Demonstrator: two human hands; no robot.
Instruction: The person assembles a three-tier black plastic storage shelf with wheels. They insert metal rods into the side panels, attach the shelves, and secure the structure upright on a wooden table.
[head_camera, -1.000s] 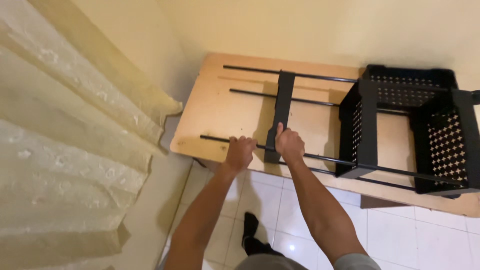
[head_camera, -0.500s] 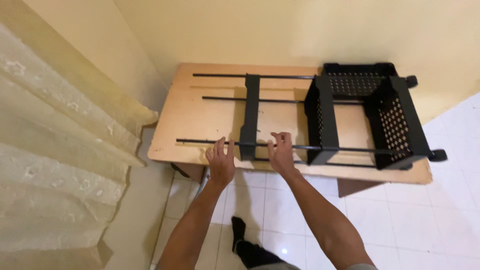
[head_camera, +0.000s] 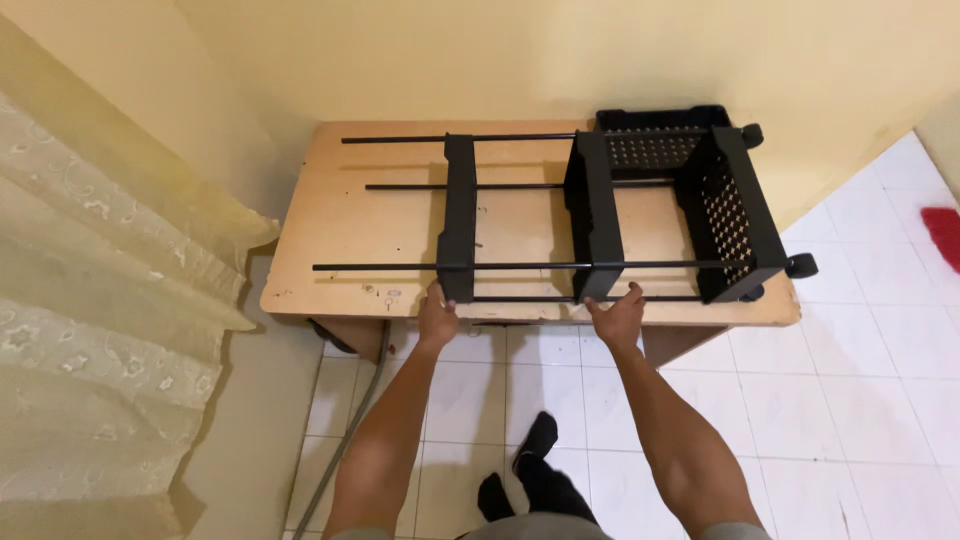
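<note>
Now my left hand (head_camera: 437, 318) pinches the near foot of the narrow frame (head_camera: 459, 230), my right hand (head_camera: 617, 314) the middle frame's; the rack (head_camera: 590, 205) lies sidelong on the table (head_camera: 330, 215), basket (head_camera: 700, 190) at two o'clock. Uneven pulling could bend the thin rods (head_camera: 520, 266), I think.

Both hands (head_camera: 437, 321) grip black rack (head_camera: 590, 210) on wooden table (head_camera: 340, 230).

Black metal cart (head_camera: 590, 205) lies on its side across a wooden table (head_camera: 340, 215), w/ four thin rods running lengthwise. Two flat tray frames stand on edge along the rods; a perforated basket (head_camera: 700, 180) sits at the right end, small wheels beside it. Near edge of the cart rests at the table's front edge.
</note>
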